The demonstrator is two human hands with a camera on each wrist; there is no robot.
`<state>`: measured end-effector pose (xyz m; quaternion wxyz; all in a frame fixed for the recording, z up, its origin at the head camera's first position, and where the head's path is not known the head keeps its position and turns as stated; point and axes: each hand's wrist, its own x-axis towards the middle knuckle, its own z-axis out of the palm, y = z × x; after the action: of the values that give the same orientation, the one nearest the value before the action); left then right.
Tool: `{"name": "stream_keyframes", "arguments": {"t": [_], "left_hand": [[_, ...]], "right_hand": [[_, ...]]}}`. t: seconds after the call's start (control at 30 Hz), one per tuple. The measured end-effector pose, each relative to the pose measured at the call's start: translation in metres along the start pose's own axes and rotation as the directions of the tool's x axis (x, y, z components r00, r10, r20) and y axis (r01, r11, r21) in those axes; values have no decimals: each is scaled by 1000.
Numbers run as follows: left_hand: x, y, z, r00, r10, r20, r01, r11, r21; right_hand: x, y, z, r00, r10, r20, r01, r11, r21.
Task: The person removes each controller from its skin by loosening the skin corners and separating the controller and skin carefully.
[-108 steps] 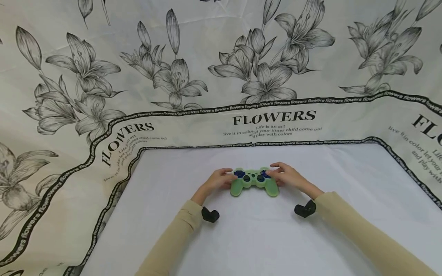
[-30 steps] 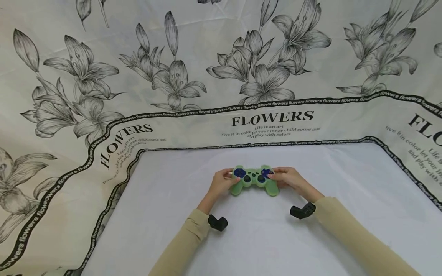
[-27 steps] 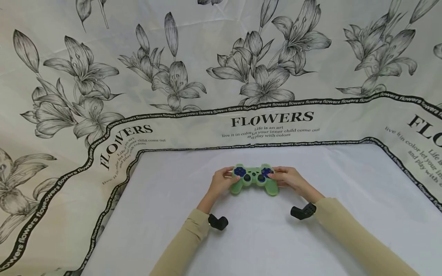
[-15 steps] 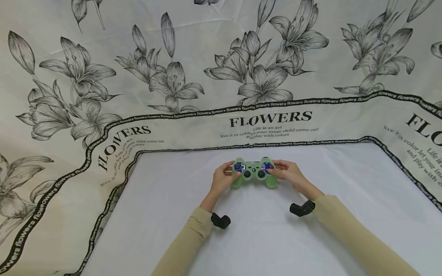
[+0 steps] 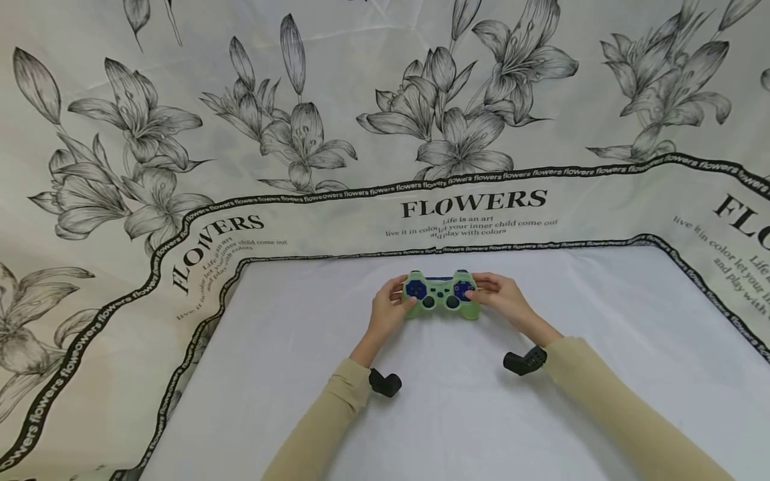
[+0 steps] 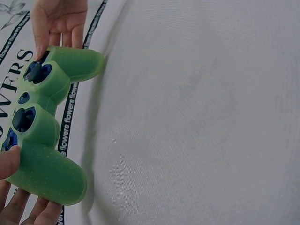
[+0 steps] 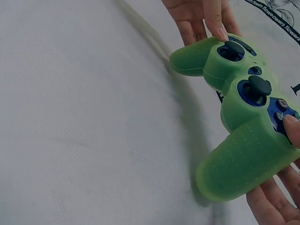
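A game controller (image 5: 442, 294) in a pale green silicone skin, with blue buttons and dark sticks, is held between both hands just above the white cloth (image 5: 457, 401). My left hand (image 5: 392, 307) grips its left handle, thumb on the front and fingers underneath. My right hand (image 5: 498, 298) grips the right handle the same way. The left wrist view has the controller (image 6: 44, 140) on edge, my left thumb (image 6: 7, 161) on its face. In the right wrist view, the controller (image 7: 239, 126) casts a shadow on the cloth below, and my right thumb (image 7: 291, 127) lies by the blue buttons.
A white cloth covers the table, framed by a cream sheet (image 5: 475, 207) printed with grey lilies and the word FLOWERS. Black wrist cameras (image 5: 385, 383) (image 5: 525, 361) sit under both beige sleeves.
Both hands have closed round the controller's handles, raised it off the cloth and carried it a little away from me, its face tipping up toward the head camera.
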<state>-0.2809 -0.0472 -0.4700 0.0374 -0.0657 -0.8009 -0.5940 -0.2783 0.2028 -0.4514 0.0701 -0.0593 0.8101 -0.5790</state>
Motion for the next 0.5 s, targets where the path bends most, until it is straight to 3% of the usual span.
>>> {"name": "stream_keyframes", "arguments": {"t": [0.17,0.4,0.5], "left_hand": [[0,-1,0,1000,12,-1,-12,1000,6],[0,-2,-2,999,-19,35,19,1000,13],[0,-3,-2,997,-44,57,43,999,14]], "right_hand": [[1,-3,0,1000,12,-11,-12,999,-40],[2,-4,-1,1000,-10,19,12,989,-147],[0,-3,-2,999,10,36,-4,989,-147]]}}
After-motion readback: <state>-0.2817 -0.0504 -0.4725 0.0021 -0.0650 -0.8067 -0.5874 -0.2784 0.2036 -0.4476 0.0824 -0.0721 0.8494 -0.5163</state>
